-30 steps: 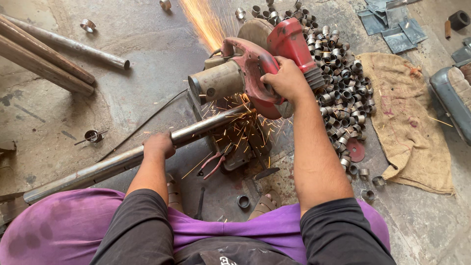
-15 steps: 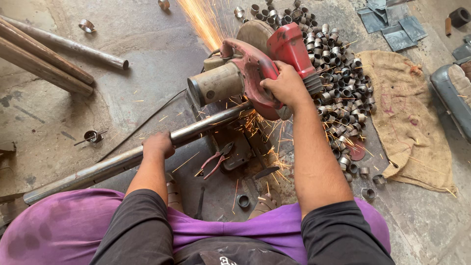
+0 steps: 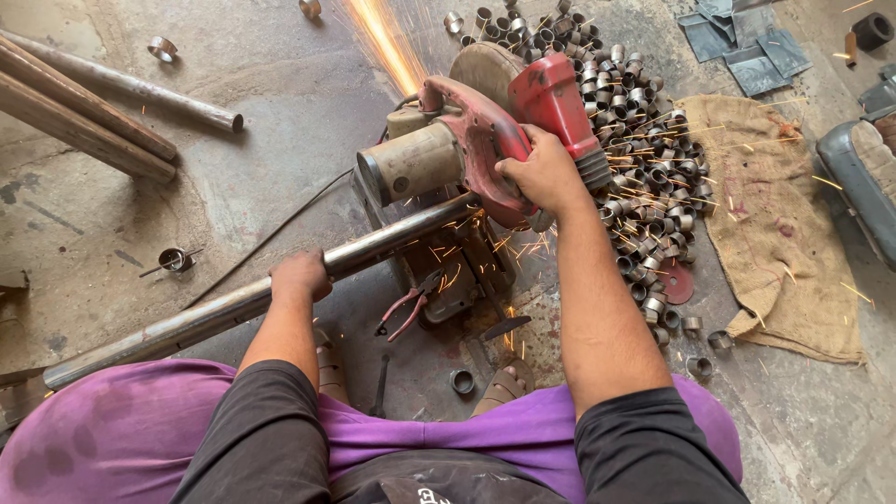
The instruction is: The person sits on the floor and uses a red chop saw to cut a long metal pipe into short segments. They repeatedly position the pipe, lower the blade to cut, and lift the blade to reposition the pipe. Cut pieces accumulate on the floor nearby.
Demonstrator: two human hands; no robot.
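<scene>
A red chop saw (image 3: pixel 476 140) stands on the concrete floor in front of me. My right hand (image 3: pixel 539 174) grips its red handle and holds the saw head down. A long steel pipe (image 3: pixel 215 313) runs from the lower left up under the blade. My left hand (image 3: pixel 301 274) is closed around the pipe, a little left of the saw. Sparks (image 3: pixel 387 42) shoot away toward the top of the view, and a few fly under the saw.
Several short cut pipe rings (image 3: pixel 644 140) lie heaped right of the saw, beside a burlap sack (image 3: pixel 775 215). Red-handled pliers (image 3: pixel 403 308) lie on the saw base. Long pipes (image 3: pixel 93 112) rest at upper left. A red disc (image 3: pixel 676 280) lies by the rings.
The saw head has dropped lower onto the pipe. Fewer sparks fly beneath it than a second ago; the stream toward the top goes on. Both hands keep their grips.
</scene>
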